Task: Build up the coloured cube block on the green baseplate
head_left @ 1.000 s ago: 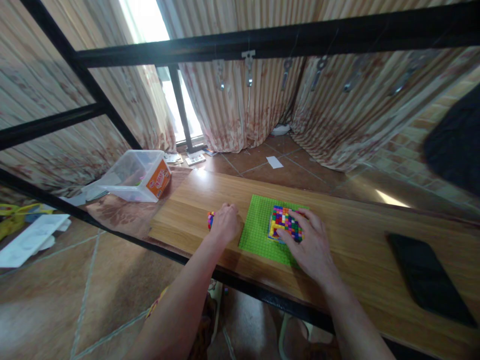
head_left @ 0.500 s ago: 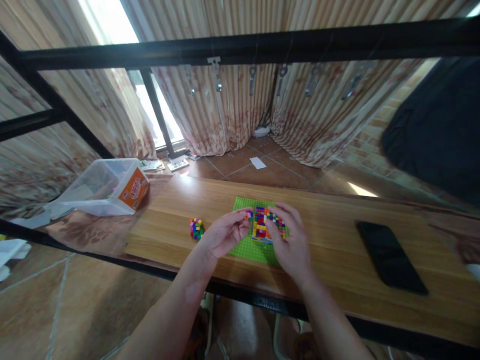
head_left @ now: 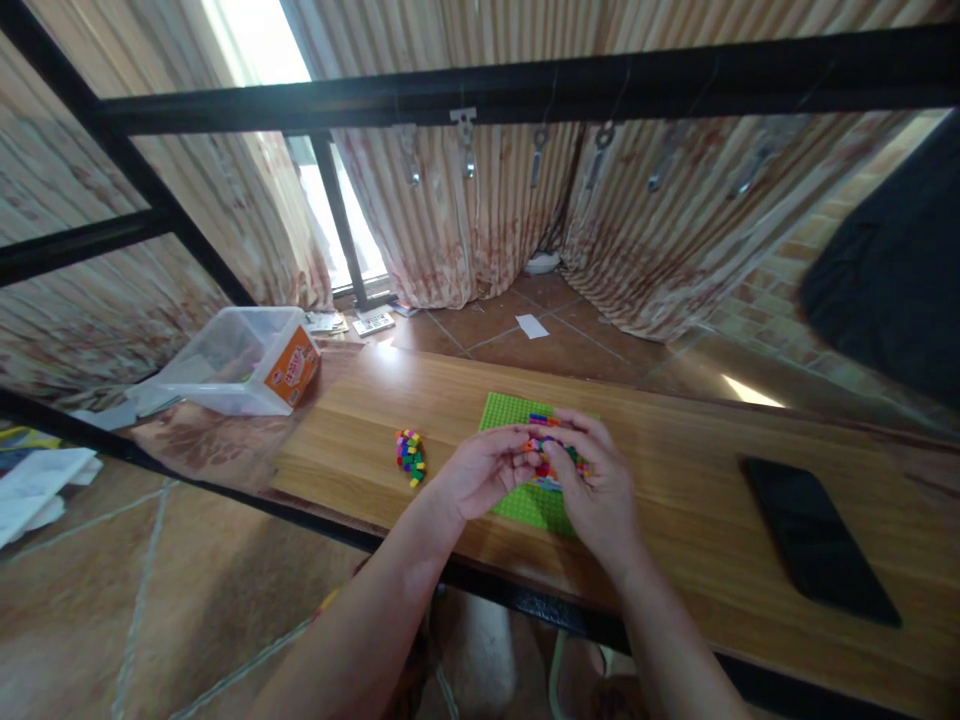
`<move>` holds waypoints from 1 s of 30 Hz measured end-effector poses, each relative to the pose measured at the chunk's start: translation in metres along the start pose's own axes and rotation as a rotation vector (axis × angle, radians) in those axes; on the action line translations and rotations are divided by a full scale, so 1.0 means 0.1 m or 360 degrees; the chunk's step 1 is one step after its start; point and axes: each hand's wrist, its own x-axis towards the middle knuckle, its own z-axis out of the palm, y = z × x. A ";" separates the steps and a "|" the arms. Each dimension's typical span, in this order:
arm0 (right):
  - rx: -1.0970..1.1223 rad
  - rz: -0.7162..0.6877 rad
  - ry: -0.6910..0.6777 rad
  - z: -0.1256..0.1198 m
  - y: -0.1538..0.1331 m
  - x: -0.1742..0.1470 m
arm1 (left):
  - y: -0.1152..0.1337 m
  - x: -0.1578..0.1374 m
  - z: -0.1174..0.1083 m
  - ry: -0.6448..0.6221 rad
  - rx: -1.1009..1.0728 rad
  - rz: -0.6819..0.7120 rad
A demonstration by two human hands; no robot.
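Note:
A green studded baseplate (head_left: 517, 508) lies on the wooden table, partly covered by my hands. On it is a block of many-coloured small toy bricks (head_left: 541, 418), mostly hidden under my fingers. My left hand (head_left: 480, 470) reaches over the plate's left side, its thumb and fingers closed on a few small toy bricks (head_left: 530, 446). My right hand (head_left: 604, 485) arches over the coloured block. Its thumb and forefinger come together beside my left fingertips; what is between them is hidden. Left of my hands sits a small pile of loose toy bricks (head_left: 411, 457).
A black phone (head_left: 817, 540) lies on the table (head_left: 675, 500) at the right. Past the table's left end stands a clear plastic bin (head_left: 232, 370) with an orange label. A black metal bar (head_left: 495, 95) with hanging clips runs across in front of the curtains.
My left hand has moved right with the bricks, and its fingertips now meet those of my right hand. The right thumb and forefinger have drawn together. The whole view has shifted slightly.

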 end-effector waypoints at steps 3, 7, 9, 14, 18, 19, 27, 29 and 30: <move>0.0113 0.0057 0.0048 0.02 0.00 -0.01 | 0.01 -0.02 0.03 0.0056 0.0040 -0.0056; 0.0230 0.0136 0.0077 0.04 0.01 -0.01 | -0.01 -0.04 0.02 0.0035 0.0125 -0.0024; 0.0240 0.0141 0.0073 0.04 0.01 -0.01 | -0.02 -0.03 0.00 -0.0013 0.0184 0.0009; 0.0217 0.0094 0.0060 0.02 0.04 -0.01 | -0.03 -0.01 -0.03 -0.0067 0.0250 0.0044; 0.0258 0.0086 0.0030 0.01 0.03 0.00 | -0.01 -0.02 -0.02 -0.0026 0.0345 0.0037; 0.0279 0.0093 0.0017 0.00 0.03 0.00 | -0.01 -0.02 -0.02 -0.0025 0.0378 0.0039; 0.0529 0.0258 -0.0045 -0.09 0.09 0.02 | 0.06 -0.06 -0.04 -0.0030 0.0562 0.0137; 0.0411 0.0290 0.0057 -0.13 0.13 0.03 | 0.11 -0.04 -0.07 0.0121 0.0530 0.0247; 0.0309 0.0286 0.0102 -0.15 0.15 0.04 | 0.14 -0.04 -0.10 0.0216 0.0504 0.0302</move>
